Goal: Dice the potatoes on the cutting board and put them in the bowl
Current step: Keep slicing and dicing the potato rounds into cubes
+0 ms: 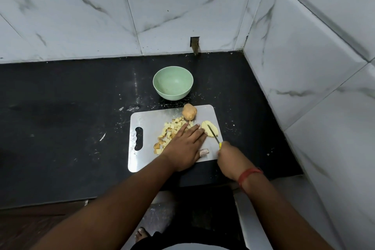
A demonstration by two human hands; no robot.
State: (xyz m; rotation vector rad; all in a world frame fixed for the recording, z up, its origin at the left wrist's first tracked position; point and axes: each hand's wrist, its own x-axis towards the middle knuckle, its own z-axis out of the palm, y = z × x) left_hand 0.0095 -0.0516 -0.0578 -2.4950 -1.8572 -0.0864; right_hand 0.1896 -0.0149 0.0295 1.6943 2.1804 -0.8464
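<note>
1. While the left hand (185,144) lies flat with straight, relaxed fingers on the cutting board (142,122), its fingertips touch the halved potato (212,128), a pale yellow piece lying cut face up near the board's right edge.
2. Gripping a yellow handle, the right hand (229,158) has its fingers curled round the knife (214,136), whose thin dark blade rests across the halved potato.
3. Left of that hand, a heap of diced potato (168,134) spreads over the board's middle: small, rough cubes, pale yellow with some brown skin.
4. A whole potato (189,111), tan and unpeeled, sits at the board's far edge, touching the heap.
5. Beyond the board, well apart from the hands, stands the bowl (160,89), pale green, round and smooth, with nothing inside.
6. Part of the heap is hidden under the left hand, and most of the knife handle is covered by the right fist; a light wrap shows on the left thumb.
7. Glossy and grey, the board is a rounded rectangle with a handle slot, lying on a speckled black counter (60,107) below white marble-veined tiles (81,16).
</note>
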